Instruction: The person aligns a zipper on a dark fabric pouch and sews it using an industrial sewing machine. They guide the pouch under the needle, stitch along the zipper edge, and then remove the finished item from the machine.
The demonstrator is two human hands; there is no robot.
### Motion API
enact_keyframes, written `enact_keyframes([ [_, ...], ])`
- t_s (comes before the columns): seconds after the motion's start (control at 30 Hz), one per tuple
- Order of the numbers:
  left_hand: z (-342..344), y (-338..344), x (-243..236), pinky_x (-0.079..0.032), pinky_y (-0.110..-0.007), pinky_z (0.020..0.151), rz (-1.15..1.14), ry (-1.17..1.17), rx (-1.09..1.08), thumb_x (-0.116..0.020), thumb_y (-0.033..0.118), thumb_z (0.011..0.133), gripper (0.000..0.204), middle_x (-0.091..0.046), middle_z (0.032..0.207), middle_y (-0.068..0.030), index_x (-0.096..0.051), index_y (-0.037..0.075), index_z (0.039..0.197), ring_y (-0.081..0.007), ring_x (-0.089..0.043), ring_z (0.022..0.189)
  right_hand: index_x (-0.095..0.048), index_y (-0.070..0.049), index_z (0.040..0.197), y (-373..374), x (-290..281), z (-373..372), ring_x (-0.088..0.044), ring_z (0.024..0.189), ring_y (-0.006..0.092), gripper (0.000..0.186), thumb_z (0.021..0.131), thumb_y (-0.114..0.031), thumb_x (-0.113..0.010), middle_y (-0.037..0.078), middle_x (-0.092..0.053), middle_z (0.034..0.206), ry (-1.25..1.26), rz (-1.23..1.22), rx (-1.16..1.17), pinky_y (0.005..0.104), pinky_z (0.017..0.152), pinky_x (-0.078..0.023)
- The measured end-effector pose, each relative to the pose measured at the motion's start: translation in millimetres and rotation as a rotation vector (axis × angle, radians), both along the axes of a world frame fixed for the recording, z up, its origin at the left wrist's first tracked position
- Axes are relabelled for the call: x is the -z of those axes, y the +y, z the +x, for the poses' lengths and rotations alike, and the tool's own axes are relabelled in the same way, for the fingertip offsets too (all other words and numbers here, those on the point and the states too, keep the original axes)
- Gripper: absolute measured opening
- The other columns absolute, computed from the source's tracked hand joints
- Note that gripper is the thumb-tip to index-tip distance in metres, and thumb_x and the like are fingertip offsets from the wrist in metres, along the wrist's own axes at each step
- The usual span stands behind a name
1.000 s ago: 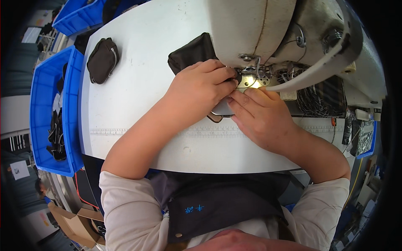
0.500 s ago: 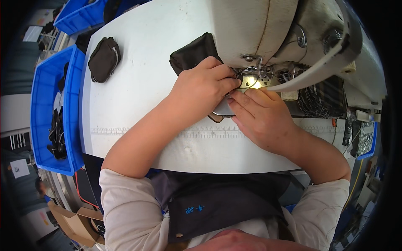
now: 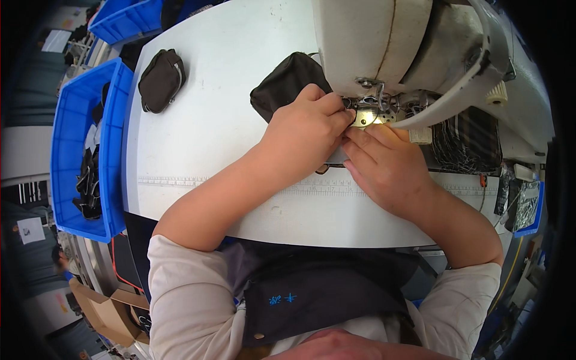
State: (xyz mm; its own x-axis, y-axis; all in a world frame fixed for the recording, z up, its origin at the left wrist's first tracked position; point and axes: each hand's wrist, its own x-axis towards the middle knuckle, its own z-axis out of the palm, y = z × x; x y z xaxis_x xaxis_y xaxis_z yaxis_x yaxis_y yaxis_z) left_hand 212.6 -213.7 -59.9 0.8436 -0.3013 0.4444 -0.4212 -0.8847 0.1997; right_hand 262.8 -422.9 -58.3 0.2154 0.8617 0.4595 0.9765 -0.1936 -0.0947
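A dark fabric pouch point(image 3: 288, 85) lies on the white table against the sewing machine point(image 3: 357, 45). My left hand point(image 3: 309, 131) is closed on its near edge, thumb and fingers pinched right beside the presser foot. Close by, my right hand point(image 3: 387, 165) has its fingers bent and pressed together on the work at the lit needle plate point(image 3: 366, 119), its fingertips almost meeting the left ones. Most of the edge between the hands is hidden. A small loop of dark trim point(image 3: 323, 169) sticks out below them.
A second dark pouch point(image 3: 162, 81) with a zipper lies at the table's far left. Beyond the left edge stands a blue bin point(image 3: 119, 156) with dark pieces in it; another blue bin point(image 3: 123, 24) is farther back. A ruler strip point(image 3: 240, 182) runs along the table's near side.
The whole view has shifted slightly. Both hands stay at the needle with the pouch, and less of the trim below them shows.
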Motion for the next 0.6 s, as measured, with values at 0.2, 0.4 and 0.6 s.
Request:
enact_keyframes([
  [0.2, -0.7, 0.9, -6.9, -0.059, -0.033, 0.071, -0.014, 0.035, 0.014, -0.074, 0.011, 0.082, 0.029, -0.067, 0.100, 0.0002, -0.078, 0.010, 0.110, -0.0240, -0.061, 0.095, -0.071, -0.002, 0.112, 0.7, 2.8, -0.7, -0.065, 0.106, 0.0216, 0.036, 0.079, -0.016, -0.078, 0.010, -0.070, 0.113, 0.038, 0.070, -0.016, 0.0327, 0.073, -0.056],
  [0.4, 2.4, 8.9, -5.6, -0.059, -0.033, 0.074, -0.098, 0.041, 0.057, -0.074, 0.011, 0.080, 0.023, -0.069, 0.102, 0.0011, -0.078, 0.010, 0.103, -0.0221, -0.063, 0.095, -0.070, -0.002, 0.114, 2.4, -7.0, -7.5, -0.061, 0.107, 0.0197, 0.039, 0.079, -0.017, -0.078, 0.009, -0.068, 0.120, 0.061, -0.036, -0.017, 0.0309, 0.074, -0.054],
  [0.6, 9.0, 13.1, -9.8, -0.059, -0.033, 0.077, 0.050, -0.086, 0.159, -0.076, 0.014, 0.075, 0.022, -0.071, 0.105, 0.0034, -0.077, 0.012, 0.097, -0.0198, -0.065, 0.098, -0.071, -0.001, 0.111, 1.5, -4.8, -5.7, -0.060, 0.098, 0.0189, 0.037, 0.078, -0.016, -0.078, 0.009, -0.069, 0.117, 0.033, -0.032, -0.022, 0.0302, 0.071, -0.053],
])
